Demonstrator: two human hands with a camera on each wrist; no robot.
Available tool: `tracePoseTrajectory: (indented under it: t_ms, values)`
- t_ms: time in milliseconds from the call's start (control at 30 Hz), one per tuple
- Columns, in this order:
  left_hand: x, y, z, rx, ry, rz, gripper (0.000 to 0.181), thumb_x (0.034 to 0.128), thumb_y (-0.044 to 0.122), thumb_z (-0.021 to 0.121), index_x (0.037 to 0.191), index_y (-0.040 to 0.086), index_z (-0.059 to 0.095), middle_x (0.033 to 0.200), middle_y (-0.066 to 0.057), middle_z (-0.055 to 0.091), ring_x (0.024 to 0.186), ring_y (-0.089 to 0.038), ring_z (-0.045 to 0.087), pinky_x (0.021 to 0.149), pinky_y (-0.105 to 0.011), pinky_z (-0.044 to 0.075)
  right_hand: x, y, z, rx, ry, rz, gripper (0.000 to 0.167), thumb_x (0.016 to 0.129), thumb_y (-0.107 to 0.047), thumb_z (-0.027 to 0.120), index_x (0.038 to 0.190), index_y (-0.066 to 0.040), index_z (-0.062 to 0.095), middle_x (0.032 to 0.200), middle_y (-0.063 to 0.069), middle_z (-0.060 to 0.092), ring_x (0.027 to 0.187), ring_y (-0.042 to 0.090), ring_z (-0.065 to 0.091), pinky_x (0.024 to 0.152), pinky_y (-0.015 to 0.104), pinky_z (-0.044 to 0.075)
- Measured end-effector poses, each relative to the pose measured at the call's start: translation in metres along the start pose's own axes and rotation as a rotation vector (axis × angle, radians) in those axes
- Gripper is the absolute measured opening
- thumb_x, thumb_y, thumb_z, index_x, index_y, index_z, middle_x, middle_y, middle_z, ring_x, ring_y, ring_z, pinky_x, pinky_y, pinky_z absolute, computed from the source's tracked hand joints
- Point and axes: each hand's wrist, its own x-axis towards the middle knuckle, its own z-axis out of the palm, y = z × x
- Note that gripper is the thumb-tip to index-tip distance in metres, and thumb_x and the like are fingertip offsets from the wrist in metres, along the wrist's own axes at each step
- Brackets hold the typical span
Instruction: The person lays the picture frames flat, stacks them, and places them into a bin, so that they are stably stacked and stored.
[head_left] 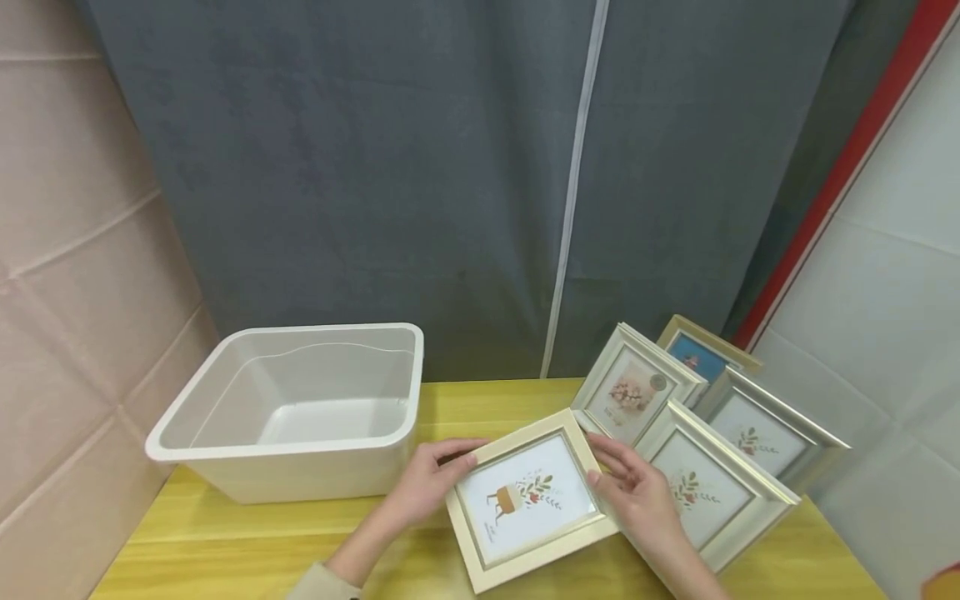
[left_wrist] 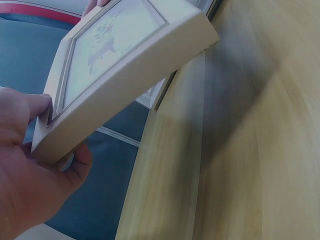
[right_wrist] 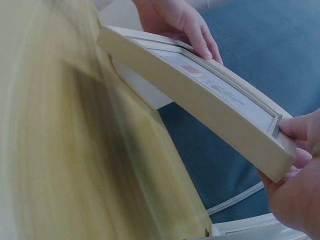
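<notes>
Currently, your left hand (head_left: 433,483) and right hand (head_left: 643,504) pinch the cream picture frame (head_left: 531,500) at its nine and three o'clock edges, raised above the wooden table (head_left: 412,571). Swinging it toward three o'clock could topple the silver-white floral-print frame (head_left: 701,483) nearby; a slackened thumb could drop it.

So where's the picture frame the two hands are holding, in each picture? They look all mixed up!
Head: the held frame is low, a bit right of the middle, between the left hand and right hand.
Left wrist: the held frame is at the upper left, one side edge towards us.
Right wrist: the held frame slants from upper left down to the right.
Shared landmark: the pale strip on the dark curtain.
</notes>
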Motion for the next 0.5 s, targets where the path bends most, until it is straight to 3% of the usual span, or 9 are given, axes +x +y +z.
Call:
tracePoseTrajectory:
  t_ms: [167,333,500]
  values:
    - [0.003,-0.004,-0.001,0.054,0.045,-0.008,0.025,0.0998,0.018,0.068,0.119,0.003,0.075,0.115,-0.012,0.074,0.097,-0.017,0.069,0.081,-0.025,0.056,-0.004,0.005,0.001,0.041,-0.013,0.073,0.051,0.092,0.004,0.068,0.142,-0.002,0.058,0.138,0.022,0.061,0.102,0.026,0.072,0.076,0.033,0.061]
    - [0.004,-0.007,-0.001,0.150,0.097,0.000,0.019,0.0971,0.017,0.071,0.110,0.006,0.078,0.107,-0.006,0.076,0.099,-0.020,0.069,0.085,-0.028,0.055,-0.006,0.011,0.001,0.028,-0.076,0.112,0.056,0.091,0.004,0.069,0.145,0.000,0.053,0.137,0.026,0.060,0.111,0.035,0.068,0.082,0.033,0.060]
    - [0.006,-0.011,-0.001,0.223,0.123,0.016,0.013,0.0943,0.016,0.073,0.103,0.009,0.079,0.100,0.000,0.077,0.099,-0.021,0.070,0.088,-0.032,0.055,-0.011,0.021,0.001,0.002,-0.166,0.151,0.063,0.092,0.002,0.068,0.149,0.005,0.043,0.132,0.034,0.059,0.107,0.040,0.069,0.083,0.036,0.060]
